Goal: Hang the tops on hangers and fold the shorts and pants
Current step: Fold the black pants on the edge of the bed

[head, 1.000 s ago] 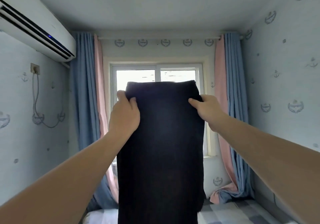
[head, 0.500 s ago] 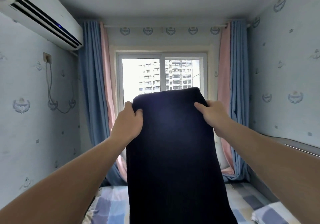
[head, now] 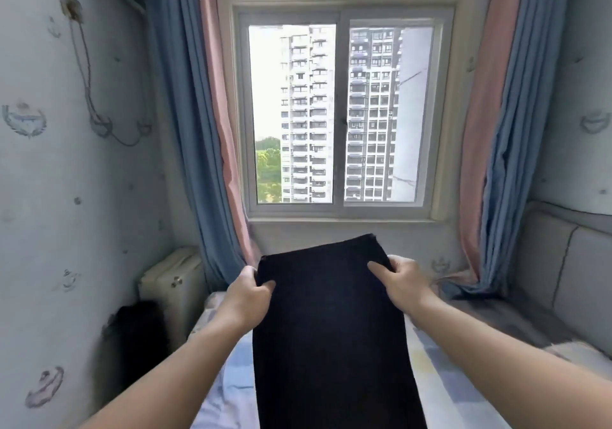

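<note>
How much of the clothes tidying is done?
Nothing finished shows here: no hung tops or folded piles are in view. The left hand and right hand grip the top edge of a dark garment over the checked bed. It hangs long, so folding it is probably what's left.
</note>
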`<state>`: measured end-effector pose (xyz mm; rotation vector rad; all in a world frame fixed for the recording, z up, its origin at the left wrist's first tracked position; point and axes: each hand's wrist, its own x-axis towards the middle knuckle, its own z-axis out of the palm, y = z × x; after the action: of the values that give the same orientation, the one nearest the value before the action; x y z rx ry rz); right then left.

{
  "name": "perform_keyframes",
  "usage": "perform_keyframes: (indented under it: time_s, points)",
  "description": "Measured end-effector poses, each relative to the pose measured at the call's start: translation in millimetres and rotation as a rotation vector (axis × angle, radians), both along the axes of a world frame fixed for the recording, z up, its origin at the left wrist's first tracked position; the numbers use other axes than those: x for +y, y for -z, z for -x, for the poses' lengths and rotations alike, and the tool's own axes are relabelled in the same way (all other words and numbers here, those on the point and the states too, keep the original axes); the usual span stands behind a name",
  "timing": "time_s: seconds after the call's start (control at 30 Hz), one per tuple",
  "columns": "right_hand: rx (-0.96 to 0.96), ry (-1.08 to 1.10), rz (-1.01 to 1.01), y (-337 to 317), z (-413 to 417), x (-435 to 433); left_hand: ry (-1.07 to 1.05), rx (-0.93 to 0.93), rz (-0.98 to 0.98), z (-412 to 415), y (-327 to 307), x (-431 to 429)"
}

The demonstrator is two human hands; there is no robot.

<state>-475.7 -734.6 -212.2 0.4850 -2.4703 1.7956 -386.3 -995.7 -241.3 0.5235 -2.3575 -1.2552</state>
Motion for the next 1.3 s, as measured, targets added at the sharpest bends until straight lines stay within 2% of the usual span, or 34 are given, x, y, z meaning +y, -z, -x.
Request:
perform_keyframes:
  time_s: [0.3, 0.5, 0.7, 0.77, 0.83, 0.9, 1.0, 1.17, 1.3]
  points:
    - [-0.334, -0.051, -0.127, 228, 190, -160, -0.125, -0.257, -0.146, 166, 230, -137]
    - [-0.417, -0.028, -0.189, 391, 328, -268, -0.218, -0.336, -0.13, 298, 395, -233]
    - [-0.479, 0.013, -0.261, 524, 403, -322, -0.244, -0.457, -0.21, 376, 529, -283]
    - [-0.479, 0.0, -0.312, 559, 409, -328, -0.221, -0.513, -0.27, 382, 565, -289]
    - [-0.475, -0.03, -0.466, 593, 404, -329, -0.185, -0.559, -0.332, 376, 597, -287]
    - [-0.498, -0.066, -0.632, 620, 387, -325, -0.131, -0.62, -0.326, 360, 625, -278]
    - [-0.534, -0.169, -0.737, 649, 349, -310, -0.03, -0.652, -0.333, 324, 656, -251]
    - [-0.52, -0.327, -0.94, 672, 280, -265, 0.056, -0.714, -0.182, 252, 671, -189]
    - [-0.502, -0.445, -1.105, 672, 240, -212, 0.063, -0.764, -0.205, 203, 662, -134]
